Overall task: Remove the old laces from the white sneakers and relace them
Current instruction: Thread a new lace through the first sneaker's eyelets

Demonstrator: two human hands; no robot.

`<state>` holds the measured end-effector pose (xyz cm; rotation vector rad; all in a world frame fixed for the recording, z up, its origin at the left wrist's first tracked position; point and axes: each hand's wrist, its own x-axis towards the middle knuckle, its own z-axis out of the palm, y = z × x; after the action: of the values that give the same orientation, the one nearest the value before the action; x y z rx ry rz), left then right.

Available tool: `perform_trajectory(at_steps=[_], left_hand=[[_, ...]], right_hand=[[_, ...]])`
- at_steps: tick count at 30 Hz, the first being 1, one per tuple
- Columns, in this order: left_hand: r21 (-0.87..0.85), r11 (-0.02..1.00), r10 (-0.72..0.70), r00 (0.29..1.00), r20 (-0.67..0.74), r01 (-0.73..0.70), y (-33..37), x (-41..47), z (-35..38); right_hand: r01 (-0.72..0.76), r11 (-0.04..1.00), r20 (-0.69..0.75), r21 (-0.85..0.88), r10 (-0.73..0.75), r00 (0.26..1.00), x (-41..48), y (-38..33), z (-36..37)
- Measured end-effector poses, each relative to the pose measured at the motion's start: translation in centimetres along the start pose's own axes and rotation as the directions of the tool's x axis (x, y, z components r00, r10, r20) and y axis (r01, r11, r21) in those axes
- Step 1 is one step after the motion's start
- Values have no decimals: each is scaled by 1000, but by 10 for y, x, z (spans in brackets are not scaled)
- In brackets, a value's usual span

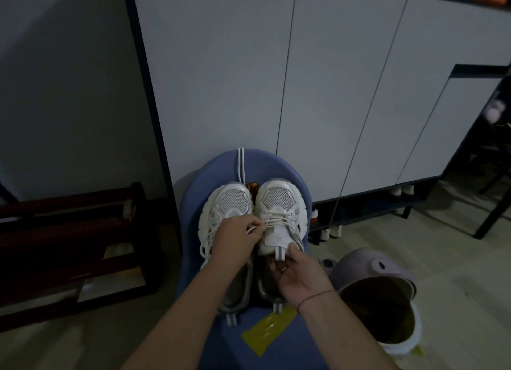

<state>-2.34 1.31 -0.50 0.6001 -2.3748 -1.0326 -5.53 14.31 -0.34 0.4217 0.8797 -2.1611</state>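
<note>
Where the floor runs well to the left of the grip, a dark wooden slatted rack (69, 239) stands against the wall. A blue rounded plastic seat (300, 181) carries both shoes side by side, toes pointing away from the person. The left-side white mesh sneaker (229, 200) lies directly beneath the left hand (235, 239), with slack lace loops hanging just left of the grip. Thumb and forefinger of the left hand are pressed together on a white lace end (253, 229), which runs toward the lacing of the right-side white mesh sneaker (279, 200). Beyond the grip, a loose white lace (240, 165) is draped over the far edge of the seat. Just right of the pinch, the right hand (298, 275) holds the white padded tongue (276, 236) of the right-side sneaker, thumb on top and fingers curled beneath. A flat yellow wrapper (265, 333) lies on the seat, nearer the person than both grips. Well to the right, a lilac-lidded white plastic bin (370, 264) stands open on the floor. White flat cabinet doors (221, 79) rise behind the seat.
</note>
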Motion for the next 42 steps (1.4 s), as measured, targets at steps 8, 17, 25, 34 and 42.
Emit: perform_trajectory(at_steps=[8,17,25,34,42], left_hand=[[-13,999,34,992,125,-33,-2,8,-6],[54,992,105,979,176,-116,8,9,-8],[-112,994,36,988,148,-19,13,10,-3],[-20,998,63,990,122,-61,21,9,-2],[56,997,57,991,-121,-50,28,-15,8]], right_hand=[[-12,1000,16,8,12,1000,-2,-1,0],[-11,1000,30,11,11,999,-3,-2,-1],[-11,1000,51,15,10,999,-3,-1,-2],[-34,999,40,21,33,999,-3,-1,0],[-72,986,2,-153,73,997,-5,-6,-1]])
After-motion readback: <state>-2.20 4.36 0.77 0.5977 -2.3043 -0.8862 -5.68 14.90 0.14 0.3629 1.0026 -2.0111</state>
